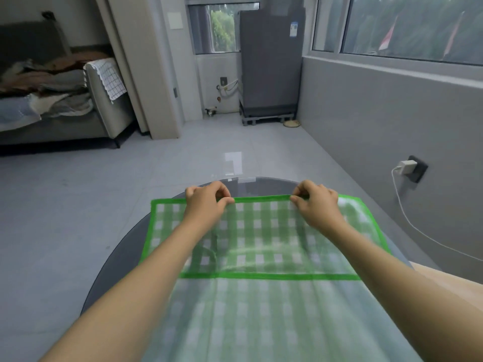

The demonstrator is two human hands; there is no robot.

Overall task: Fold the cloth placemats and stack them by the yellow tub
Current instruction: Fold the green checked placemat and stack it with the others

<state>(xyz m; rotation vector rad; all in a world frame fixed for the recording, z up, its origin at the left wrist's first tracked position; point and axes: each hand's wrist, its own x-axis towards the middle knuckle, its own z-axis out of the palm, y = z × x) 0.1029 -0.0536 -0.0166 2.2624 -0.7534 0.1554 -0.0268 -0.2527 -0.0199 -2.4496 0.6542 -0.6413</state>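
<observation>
1. my left hand (206, 202) has thumb and forefinger curled into a pinch on the far green hem of the placemat (261, 239); my right hand (317, 202) pinches the same hem further along, the other fingers tucked in.
2. the placemat lies spread on the round glass table (125, 259), far edge near the table's far rim, near part running toward me and hanging off. a green band crosses it partway down, so it may be doubled or there may be a second one beneath; i cannot tell which.
3. it looks thin, light and limp, with soft ripples mid-cloth, so i judge it will sag and skew unless held at two points.
4. the stitched hem is the firmest place to hold; closer to the corners would keep the fold square.
5. the glass may let it slide.
6. no yellow tub in view.
</observation>
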